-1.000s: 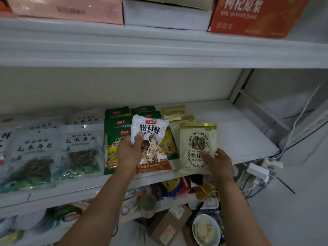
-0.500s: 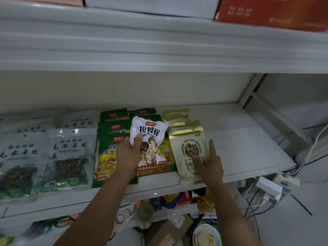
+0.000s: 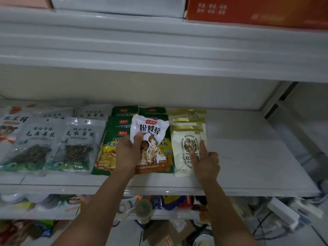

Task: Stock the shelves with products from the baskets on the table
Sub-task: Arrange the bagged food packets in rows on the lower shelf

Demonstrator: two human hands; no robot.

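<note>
Our right hand [image 3: 205, 162] has laid the cream mushroom pouch [image 3: 184, 148] flat mid-shelf, fingers straight, pressing it. We grip the white matsutake packet [image 3: 150, 137] in the left hand [image 3: 127, 153], long axis front-to-back, above the green packets [image 3: 113, 139]; bare shelf [image 3: 248, 157] lies toward the right edge, nearer our right hand.

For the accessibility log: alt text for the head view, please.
A person's left hand grips a white mushroom packet over the shelf, while the right hand presses flat on a cream gold-topped pouch lying beside green packets.
</note>
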